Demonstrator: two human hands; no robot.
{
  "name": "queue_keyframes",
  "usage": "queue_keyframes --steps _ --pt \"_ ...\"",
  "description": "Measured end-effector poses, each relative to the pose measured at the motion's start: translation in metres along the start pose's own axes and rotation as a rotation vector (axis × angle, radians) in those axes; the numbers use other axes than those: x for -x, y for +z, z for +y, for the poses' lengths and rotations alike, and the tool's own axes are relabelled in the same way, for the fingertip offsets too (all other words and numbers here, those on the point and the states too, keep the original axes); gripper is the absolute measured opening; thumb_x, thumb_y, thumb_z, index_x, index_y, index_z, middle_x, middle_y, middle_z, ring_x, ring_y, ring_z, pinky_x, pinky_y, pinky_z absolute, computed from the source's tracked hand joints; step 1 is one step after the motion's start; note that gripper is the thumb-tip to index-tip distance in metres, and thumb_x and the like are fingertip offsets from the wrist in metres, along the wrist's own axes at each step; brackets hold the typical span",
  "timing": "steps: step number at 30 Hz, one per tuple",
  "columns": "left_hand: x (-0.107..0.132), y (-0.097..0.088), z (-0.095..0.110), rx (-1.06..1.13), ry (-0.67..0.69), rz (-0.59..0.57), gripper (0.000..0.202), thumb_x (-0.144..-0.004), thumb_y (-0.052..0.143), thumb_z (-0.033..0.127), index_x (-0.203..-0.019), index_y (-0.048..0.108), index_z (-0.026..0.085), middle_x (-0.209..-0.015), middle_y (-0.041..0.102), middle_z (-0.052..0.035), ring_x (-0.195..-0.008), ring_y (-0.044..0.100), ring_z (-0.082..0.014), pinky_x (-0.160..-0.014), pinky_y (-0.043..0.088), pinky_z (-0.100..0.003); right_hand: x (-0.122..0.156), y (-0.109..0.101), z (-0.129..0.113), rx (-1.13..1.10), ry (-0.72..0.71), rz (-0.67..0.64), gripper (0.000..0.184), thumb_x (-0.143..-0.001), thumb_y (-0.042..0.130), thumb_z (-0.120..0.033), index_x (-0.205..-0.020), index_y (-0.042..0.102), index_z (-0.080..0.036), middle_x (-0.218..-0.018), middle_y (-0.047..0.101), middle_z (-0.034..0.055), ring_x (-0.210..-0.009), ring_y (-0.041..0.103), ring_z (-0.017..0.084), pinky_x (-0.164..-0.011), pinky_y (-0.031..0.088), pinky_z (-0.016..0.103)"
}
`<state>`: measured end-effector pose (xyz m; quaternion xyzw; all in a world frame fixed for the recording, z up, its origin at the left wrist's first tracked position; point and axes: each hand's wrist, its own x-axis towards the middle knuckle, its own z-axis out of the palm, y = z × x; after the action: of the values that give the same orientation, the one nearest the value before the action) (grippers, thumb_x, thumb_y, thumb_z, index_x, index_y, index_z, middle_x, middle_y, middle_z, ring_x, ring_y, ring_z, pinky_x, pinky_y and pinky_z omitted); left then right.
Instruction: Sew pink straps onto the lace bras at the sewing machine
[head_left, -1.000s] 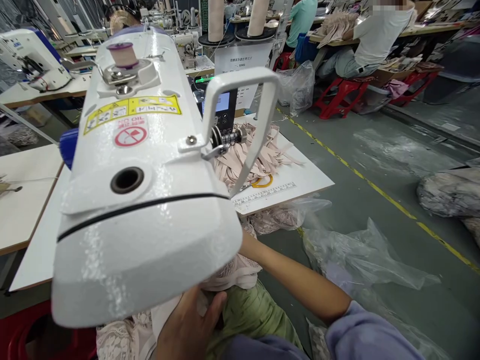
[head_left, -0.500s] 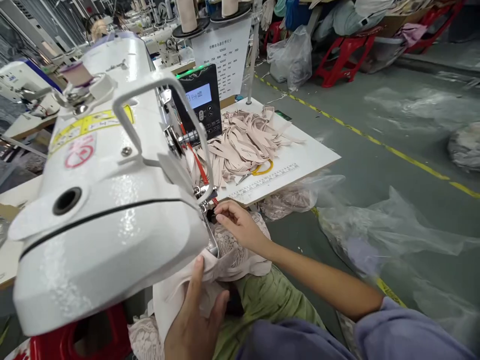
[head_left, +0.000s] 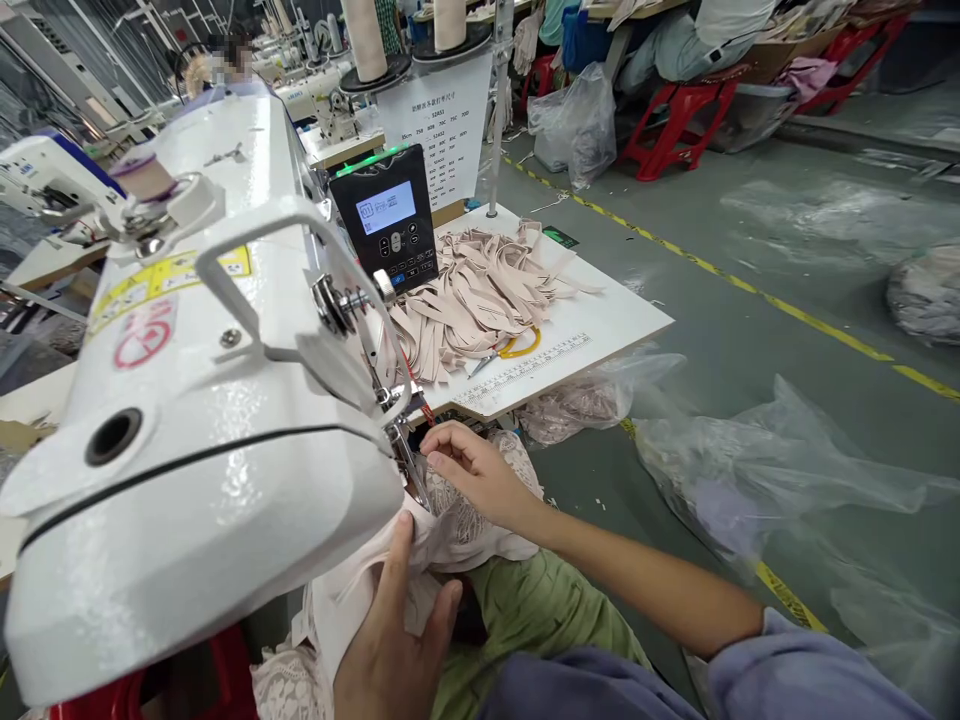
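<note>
A white sewing machine (head_left: 202,400) fills the left of the head view and hides its needle area. Pale pink lace fabric (head_left: 457,520) lies under its head and hangs toward my lap. My left hand (head_left: 394,640) lies flat on the fabric at the front edge, fingers stretched out and thumb apart. My right hand (head_left: 472,470) reaches in beside the presser foot, fingers curled in a pinch on the lace fabric close to the needle bar.
A black control panel (head_left: 390,225) stands behind the machine. Beige fabric strips (head_left: 472,290) and yellow-handled scissors (head_left: 514,348) lie on the white table (head_left: 615,320). Clear plastic bags (head_left: 750,470) lie on the grey floor to the right. Other workers sit at far benches.
My view has swung left and down, so the right side of the machine head shows. My right hand has come out from under it to the needle area; my left hand stays on the fabric.
</note>
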<state>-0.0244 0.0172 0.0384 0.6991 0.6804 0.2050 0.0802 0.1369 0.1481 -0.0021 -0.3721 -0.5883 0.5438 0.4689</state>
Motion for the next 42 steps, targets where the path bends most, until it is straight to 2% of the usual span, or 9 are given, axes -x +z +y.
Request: queue_keyframes --steps 5,11,18,26,31,35,37,40,42 --pt "-0.002 0.002 0.007 -0.008 -0.072 -0.027 0.059 -0.086 0.063 0.038 -0.143 0.049 0.032 -0.127 0.068 -0.0059 -0.07 0.072 -0.0176 -0.042 0.047 -0.023 0.002 0.002 -0.009 -0.017 0.048 -0.026 0.012 -0.095 0.054 -0.03 -0.099 0.061 -0.021 -0.104 0.059 0.0035 -0.085 0.055 0.015 -0.072 0.043 0.028" --pt "-0.002 0.003 0.012 -0.011 -0.121 -0.09 0.059 -0.089 0.058 0.042 -0.146 0.044 0.03 -0.132 0.065 -0.0074 -0.103 0.07 -0.024 -0.063 0.057 -0.028 0.004 0.004 -0.016 -0.038 0.081 -0.045 0.014 -0.094 0.054 -0.031 -0.101 0.06 -0.021 -0.099 0.058 0.002 -0.082 0.055 0.014 -0.068 0.043 0.026" --pt "0.001 -0.004 0.025 -0.076 -0.42 -0.113 0.084 -0.093 0.049 0.043 -0.156 0.0 0.018 -0.144 0.052 -0.0198 -0.103 0.072 -0.0296 -0.068 0.058 -0.034 0.009 0.01 -0.02 -0.033 0.115 0.004 0.019 -0.091 0.057 -0.035 -0.103 0.059 -0.02 -0.09 0.059 0.0016 -0.079 0.055 0.015 -0.062 0.04 0.025" --pt "0.047 0.035 0.046 0.006 -0.088 0.01 0.086 -0.093 0.049 0.038 -0.157 -0.004 0.017 -0.145 0.049 -0.0244 -0.102 0.072 -0.0339 -0.068 0.061 -0.04 0.062 0.009 -0.017 -0.058 0.055 -0.038 0.032 -0.087 0.063 -0.047 -0.101 0.06 -0.018 -0.093 0.062 0.0036 -0.085 0.056 0.019 -0.077 0.044 0.032" --pt "0.08 0.05 0.061 0.275 -0.13 -0.14 0.089 -0.089 0.055 0.036 -0.158 0.003 0.014 -0.13 0.063 -0.0242 -0.086 0.075 -0.0321 -0.06 0.06 -0.036 0.089 -0.002 -0.023 -0.175 0.117 0.014 0.032 -0.089 0.059 -0.05 -0.08 0.06 -0.018 -0.076 0.055 0.0 -0.072 0.049 0.016 -0.067 0.04 0.029" --pt "0.083 0.034 0.048 0.555 -0.173 -0.273 0.062 -0.096 0.047 0.041 -0.15 0.032 0.014 -0.086 0.077 -0.01 -0.064 0.072 -0.0205 -0.059 0.058 -0.028 0.098 -0.016 -0.028 -0.083 0.116 -0.002 0.034 -0.089 0.061 -0.048 -0.072 0.056 -0.018 -0.07 0.047 -0.0019 -0.068 0.043 0.014 -0.064 0.035 0.027" --pt "0.078 0.02 0.037 0.519 -0.159 -0.203 0.044 -0.097 0.047 0.04 -0.135 0.051 0.018 -0.08 0.075 -0.0063 -0.064 0.07 -0.0177 -0.063 0.058 -0.026 0.101 -0.02 -0.031 -0.019 0.112 -0.04 0.036 -0.089 0.061 -0.047 -0.068 0.055 -0.018 -0.068 0.045 -0.0022 -0.067 0.043 0.014 -0.063 0.034 0.026" --pt "0.061 -0.004 0.027 0.331 0.066 0.002 0.032 -0.096 0.051 0.027 -0.127 0.056 0.022 -0.108 0.072 -0.0097 -0.099 0.07 -0.0204 -0.082 0.058 -0.03 0.104 -0.023 -0.036 0.07 0.081 -0.147 0.034 -0.089 0.062 -0.046 -0.07 0.06 -0.017 -0.067 0.051 -0.0017 -0.067 0.048 0.015 -0.063 0.036 0.026" --pt "0.045 -0.016 0.027 0.245 0.324 0.001 0.046 -0.094 0.048 0.017 -0.139 0.045 0.021 -0.132 0.06 -0.014 -0.127 0.055 -0.0245 -0.1 0.052 -0.04 0.106 -0.023 -0.04 0.146 0.019 -0.261 0.03 -0.091 0.061 -0.043 -0.075 0.066 -0.018 -0.069 0.057 -0.0014 -0.068 0.053 0.015 -0.064 0.038 0.025"
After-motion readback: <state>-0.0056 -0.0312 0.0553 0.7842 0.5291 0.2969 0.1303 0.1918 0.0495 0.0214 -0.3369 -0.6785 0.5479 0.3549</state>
